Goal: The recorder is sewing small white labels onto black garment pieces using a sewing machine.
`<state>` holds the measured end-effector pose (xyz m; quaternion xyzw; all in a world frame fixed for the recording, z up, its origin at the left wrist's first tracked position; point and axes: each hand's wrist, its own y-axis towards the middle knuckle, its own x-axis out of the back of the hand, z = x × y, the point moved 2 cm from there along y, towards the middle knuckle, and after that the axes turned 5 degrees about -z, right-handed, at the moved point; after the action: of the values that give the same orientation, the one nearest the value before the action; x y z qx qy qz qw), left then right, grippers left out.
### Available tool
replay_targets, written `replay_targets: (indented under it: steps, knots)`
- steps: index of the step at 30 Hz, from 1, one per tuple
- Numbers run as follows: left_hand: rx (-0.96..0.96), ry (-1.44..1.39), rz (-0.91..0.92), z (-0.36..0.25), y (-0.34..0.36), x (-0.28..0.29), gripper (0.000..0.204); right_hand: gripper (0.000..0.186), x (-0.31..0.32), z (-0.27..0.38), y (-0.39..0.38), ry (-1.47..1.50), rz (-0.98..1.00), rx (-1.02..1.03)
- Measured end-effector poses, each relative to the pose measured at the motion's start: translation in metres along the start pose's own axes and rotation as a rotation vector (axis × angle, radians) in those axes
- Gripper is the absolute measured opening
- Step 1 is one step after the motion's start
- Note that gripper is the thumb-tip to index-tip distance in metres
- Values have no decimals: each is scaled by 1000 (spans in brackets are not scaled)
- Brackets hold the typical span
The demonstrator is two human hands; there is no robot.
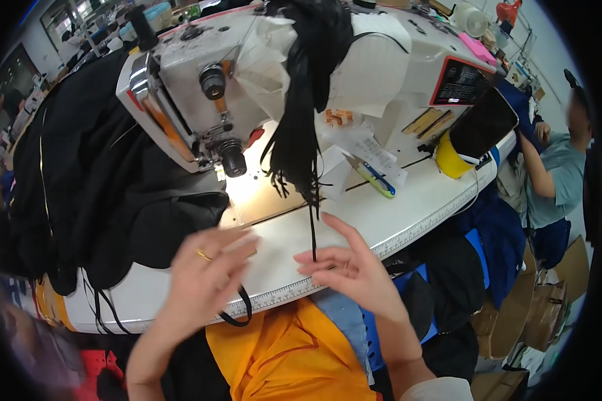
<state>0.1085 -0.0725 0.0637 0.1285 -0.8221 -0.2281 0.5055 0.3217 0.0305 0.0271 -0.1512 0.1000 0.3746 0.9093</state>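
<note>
A thick bundle of narrow black fabric strips (299, 134) hangs over the sewing machine (187, 60), its loose ends fanned out above the white table. One strip runs straight down from it to the fingers of my right hand (348, 271), which close on its lower end while the index finger points upward. My left hand (207, 277), smeared by motion, is over the front edge of the table with bent fingers and a gold ring. A black strap (246, 311) loops down from beneath its palm. Left of the needle area lies a large heap of black fabric (80, 174).
Right of the bundle, a small yellow-green thread snipper (377, 182) lies by paper slips (364, 148). A phone (485, 120) leans in a yellow holder (451, 157). A ruler tape (415, 234) follows the table edge. Orange cloth (291, 354) covers my lap. Another person (558, 174) works at right.
</note>
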Motion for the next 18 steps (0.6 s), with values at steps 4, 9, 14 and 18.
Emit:
replay_targets:
  steps: [4, 9, 14, 18]
  knots:
    - [478, -650, 110, -28, -17, -36, 36, 44, -18, -32, -23, 203, -57, 37]
    - [574, -992, 77, -32, -12, -57, 22, 18, -16, -42, -30, 102, -61, 41]
    - [476, -1336, -104, -34, -16, -12, 7, 14, -9, -11, -39, -908, -256, 578]
    - [469, -1632, -621, -35, -40, 40, 13, 15, 20, -3, -45, -1021, -514, 654]
